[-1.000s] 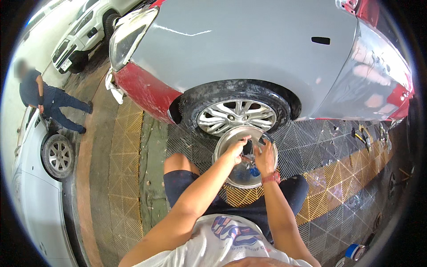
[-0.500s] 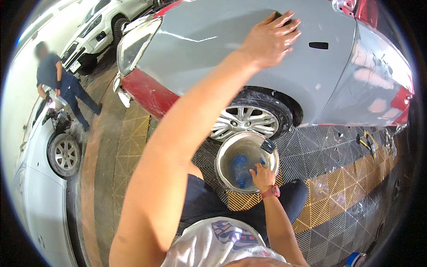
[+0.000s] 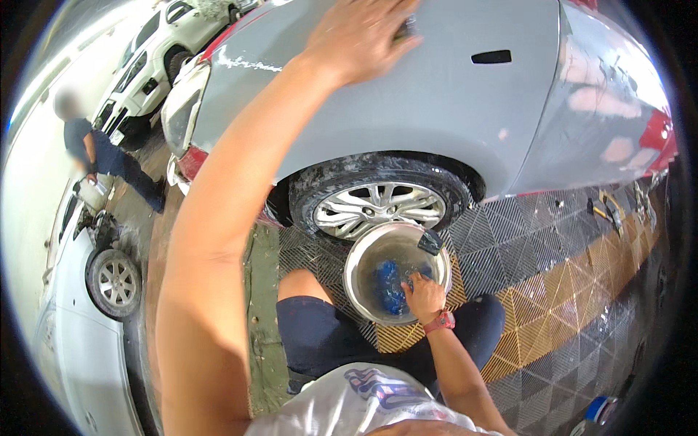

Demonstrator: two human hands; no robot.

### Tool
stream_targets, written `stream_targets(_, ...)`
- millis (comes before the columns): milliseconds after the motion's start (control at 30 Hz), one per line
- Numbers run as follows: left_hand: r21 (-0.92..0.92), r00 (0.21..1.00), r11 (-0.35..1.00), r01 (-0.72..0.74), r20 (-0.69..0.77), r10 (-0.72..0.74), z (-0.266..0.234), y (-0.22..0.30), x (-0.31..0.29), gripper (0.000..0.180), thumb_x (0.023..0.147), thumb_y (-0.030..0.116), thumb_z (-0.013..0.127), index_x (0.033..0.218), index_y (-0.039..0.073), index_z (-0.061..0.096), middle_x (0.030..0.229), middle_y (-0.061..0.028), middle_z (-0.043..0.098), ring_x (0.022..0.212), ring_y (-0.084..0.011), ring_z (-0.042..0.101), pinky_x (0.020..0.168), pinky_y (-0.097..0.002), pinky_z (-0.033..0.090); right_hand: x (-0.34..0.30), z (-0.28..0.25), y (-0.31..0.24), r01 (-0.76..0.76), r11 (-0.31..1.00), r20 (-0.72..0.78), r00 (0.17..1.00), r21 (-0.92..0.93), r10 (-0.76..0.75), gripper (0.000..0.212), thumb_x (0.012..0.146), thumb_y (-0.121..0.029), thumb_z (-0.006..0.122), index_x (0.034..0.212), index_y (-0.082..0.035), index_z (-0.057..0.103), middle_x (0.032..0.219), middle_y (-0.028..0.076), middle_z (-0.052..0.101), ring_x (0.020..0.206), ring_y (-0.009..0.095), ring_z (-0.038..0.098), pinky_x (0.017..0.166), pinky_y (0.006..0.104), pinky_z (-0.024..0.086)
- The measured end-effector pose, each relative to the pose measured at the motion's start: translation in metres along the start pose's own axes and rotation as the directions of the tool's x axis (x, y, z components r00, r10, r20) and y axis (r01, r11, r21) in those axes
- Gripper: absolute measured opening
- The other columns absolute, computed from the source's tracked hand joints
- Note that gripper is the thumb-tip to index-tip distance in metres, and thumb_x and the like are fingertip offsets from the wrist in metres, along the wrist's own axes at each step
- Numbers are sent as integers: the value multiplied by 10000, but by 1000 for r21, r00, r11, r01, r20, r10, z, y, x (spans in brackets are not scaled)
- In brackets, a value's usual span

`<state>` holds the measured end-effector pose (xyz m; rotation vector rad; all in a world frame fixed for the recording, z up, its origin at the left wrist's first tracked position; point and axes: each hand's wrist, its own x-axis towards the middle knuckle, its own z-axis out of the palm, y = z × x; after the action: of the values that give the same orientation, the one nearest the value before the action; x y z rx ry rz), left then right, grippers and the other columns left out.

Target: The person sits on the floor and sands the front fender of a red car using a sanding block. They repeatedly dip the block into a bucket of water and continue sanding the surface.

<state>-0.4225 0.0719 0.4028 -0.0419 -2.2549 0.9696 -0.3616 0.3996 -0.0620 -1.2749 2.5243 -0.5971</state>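
My left hand (image 3: 367, 40) reaches up to the grey car panel (image 3: 436, 109), its fingers bent over a small dark pad (image 3: 407, 27) against the surface. Most of that pad hides behind the hand. Down in a round pale bucket (image 3: 352, 272) of cloudy water, my right hand (image 3: 425, 296) has its fingers curled at the right side. Whatever they hold is hard to make out; a bit of blue shows by the fingertips. Beside them, a crumpled blue thing (image 3: 389, 287), perhaps a cloth, lies in the water. A black flat piece (image 3: 430, 242) hangs over the bucket's rim.
The car's wheel (image 3: 378, 207) stands just behind the bucket. Tools with yellow handles (image 3: 602, 211) lie on the tiled floor at right. A bottle with a blue cap (image 3: 596, 410) is at lower right. Another person (image 3: 109, 149) stands at far left between a white car (image 3: 76, 349) and a white pickup (image 3: 142, 73).
My left hand has slid leftward and up over the panel with the dark pad. My right hand stays in the bucket. The whole view has shifted slightly.
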Motion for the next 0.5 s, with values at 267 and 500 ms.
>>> stream_targets(267,-184,946,961,-209,210,246,-4,-45,-187,793,1147,549,516,1786,109,354,1868,-112,326,1736,-301,270,1415,-561,171,-4,0,-2,38,997,-17,999,69,-37,385,1028,-409,772,1170,-52,751,1030,162,823,907,373,815,780,500,652)
stream_targets(500,-218,911,892,-395,31,411,9,49,15,769,1138,498,558,1798,173,335,1881,-59,293,1720,-275,295,1416,-524,232,-2,3,-1,26,998,-43,999,62,-23,380,1029,-396,768,1147,-36,744,1031,164,817,892,366,813,774,492,655)
